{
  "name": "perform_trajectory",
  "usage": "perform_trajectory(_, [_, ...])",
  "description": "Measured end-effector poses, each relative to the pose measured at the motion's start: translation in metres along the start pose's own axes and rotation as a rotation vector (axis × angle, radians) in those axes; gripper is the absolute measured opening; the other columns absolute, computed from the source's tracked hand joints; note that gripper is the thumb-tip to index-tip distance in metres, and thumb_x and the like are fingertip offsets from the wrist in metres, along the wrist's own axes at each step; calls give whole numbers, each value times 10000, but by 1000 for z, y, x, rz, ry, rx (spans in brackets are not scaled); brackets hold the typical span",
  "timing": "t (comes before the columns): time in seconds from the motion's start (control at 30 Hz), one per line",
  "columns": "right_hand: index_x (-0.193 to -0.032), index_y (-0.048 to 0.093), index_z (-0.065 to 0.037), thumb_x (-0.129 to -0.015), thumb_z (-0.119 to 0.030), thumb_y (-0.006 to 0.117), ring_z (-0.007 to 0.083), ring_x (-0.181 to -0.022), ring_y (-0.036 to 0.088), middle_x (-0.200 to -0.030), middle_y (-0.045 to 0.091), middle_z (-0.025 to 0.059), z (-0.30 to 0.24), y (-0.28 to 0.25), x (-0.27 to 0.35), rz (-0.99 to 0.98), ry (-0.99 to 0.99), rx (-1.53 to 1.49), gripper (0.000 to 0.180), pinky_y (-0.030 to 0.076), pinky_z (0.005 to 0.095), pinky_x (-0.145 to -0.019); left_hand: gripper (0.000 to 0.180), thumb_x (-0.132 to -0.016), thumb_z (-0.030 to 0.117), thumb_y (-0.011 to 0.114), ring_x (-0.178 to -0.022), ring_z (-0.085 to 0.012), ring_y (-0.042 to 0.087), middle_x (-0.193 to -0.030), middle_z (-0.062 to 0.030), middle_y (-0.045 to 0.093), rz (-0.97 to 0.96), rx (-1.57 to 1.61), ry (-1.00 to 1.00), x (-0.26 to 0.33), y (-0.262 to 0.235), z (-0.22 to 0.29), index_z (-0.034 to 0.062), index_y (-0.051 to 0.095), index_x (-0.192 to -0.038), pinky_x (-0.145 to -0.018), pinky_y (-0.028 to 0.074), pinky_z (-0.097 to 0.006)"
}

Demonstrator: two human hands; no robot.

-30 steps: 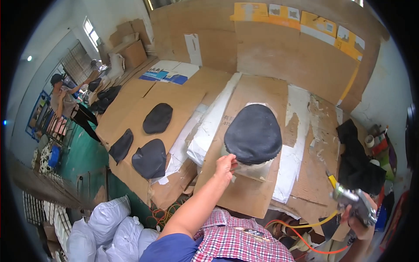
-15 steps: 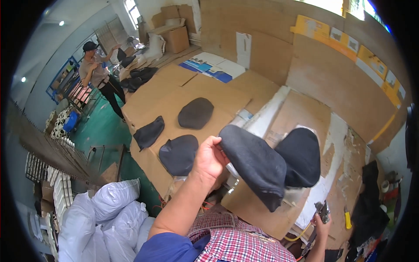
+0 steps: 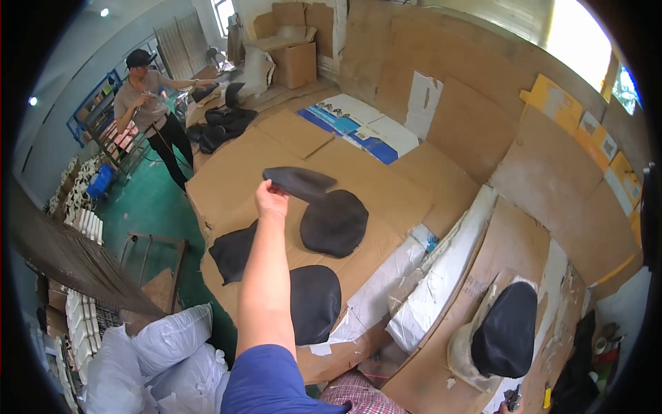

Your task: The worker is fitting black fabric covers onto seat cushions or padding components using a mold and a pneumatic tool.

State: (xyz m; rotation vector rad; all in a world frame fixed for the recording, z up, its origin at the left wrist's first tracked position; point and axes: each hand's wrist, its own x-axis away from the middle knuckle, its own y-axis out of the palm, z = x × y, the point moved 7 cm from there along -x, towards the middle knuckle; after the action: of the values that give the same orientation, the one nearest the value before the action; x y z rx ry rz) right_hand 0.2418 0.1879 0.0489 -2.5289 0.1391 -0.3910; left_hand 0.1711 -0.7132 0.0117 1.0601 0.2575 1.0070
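My left hand (image 3: 272, 198) reaches far out over the cardboard-covered table, pinching the left end of a black, leather-like cover piece (image 3: 298, 182). This piece hangs tilted just above another black rounded piece (image 3: 334, 224). Two more black pieces lie nearer: one (image 3: 232, 252) partly behind my forearm, the other (image 3: 316, 303) to its right. At the lower right, a black cover piece (image 3: 507, 331) rests on a pale, rough-edged form (image 3: 460, 355). Close to it, at the bottom edge, my right hand (image 3: 509, 408) is closed on a metal spray gun (image 3: 512, 396), mostly cut off.
A yellow-handled cutter (image 3: 547, 396) lies at the lower right. Stuffed white sacks (image 3: 172, 338) stand at the lower left. Cardboard panels (image 3: 476, 114) wall the table's far side. At the far left a co-worker (image 3: 153, 103) stands by a dark heap (image 3: 224, 124).
My left hand has moved forward and left, carrying a black piece from near the form out over the table. My right hand has dropped toward the bottom edge. The view has shifted.
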Motion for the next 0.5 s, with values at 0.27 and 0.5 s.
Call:
perform_trajectory(0.27, [-1168, 513, -29, -791, 30, 511, 135, -736, 578, -988, 601, 79, -31, 20, -24, -54, 25, 117, 381, 497, 239, -505, 240, -762, 250, 574, -757, -229, 603, -875, -80, 592, 397, -448, -144, 36, -133, -71, 60, 547, -907, -668, 485, -364])
perform_trajectory(0.5, [-1234, 480, -56, -756, -6, 536, 164, -748, 577, -994, 590, 86, -11, 8, -46, -107, 185, 444, 484, 506, 288, -566, 136, -827, 224, 552, -643, -228, 616, -696, -47, 601, 290, -276, -316, 199, -179, -141, 113, 553, -749, -628, 512, -366])
